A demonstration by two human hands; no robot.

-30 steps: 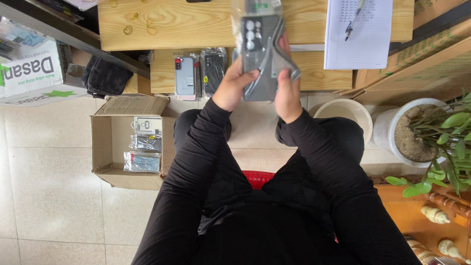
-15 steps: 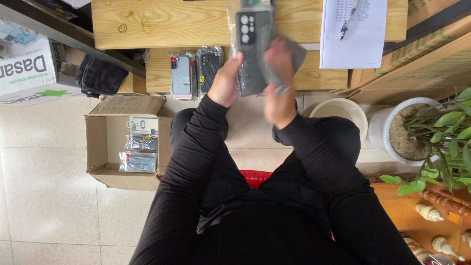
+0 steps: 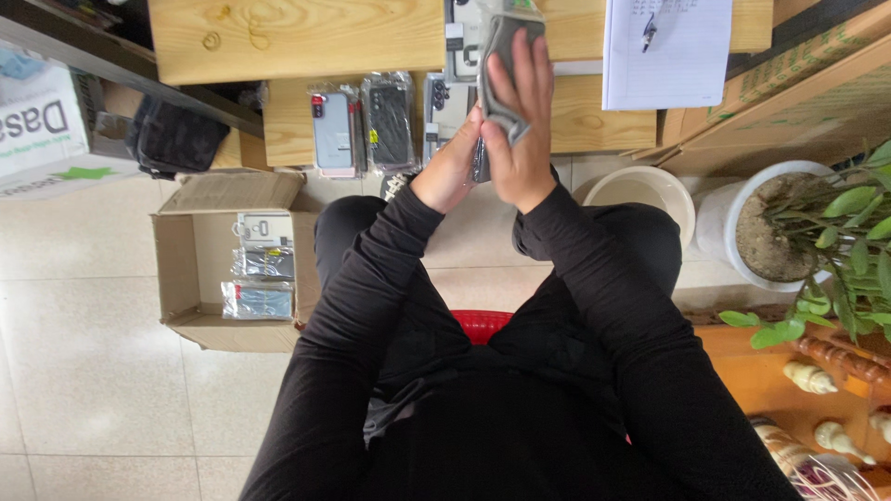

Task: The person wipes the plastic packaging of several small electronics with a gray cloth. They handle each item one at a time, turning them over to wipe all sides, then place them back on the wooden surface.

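The seated person's right hand (image 3: 516,130) presses a grey cloth (image 3: 502,56) flat against a packaged phone case (image 3: 461,37), which the left hand (image 3: 452,167) grips from below. More bagged cases (image 3: 371,125) lie on the wooden bench (image 3: 278,37). An open cardboard box (image 3: 176,269) sits on the floor at the person's left.

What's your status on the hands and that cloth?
Right hand presses grey cloth flat over a dark phone case, mostly hidden. Left hand holds it from beneath. Nothing in the way.

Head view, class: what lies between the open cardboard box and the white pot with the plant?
The seated person's black-clad knees lie between cardboard box and white pot, plus a cream bowl.
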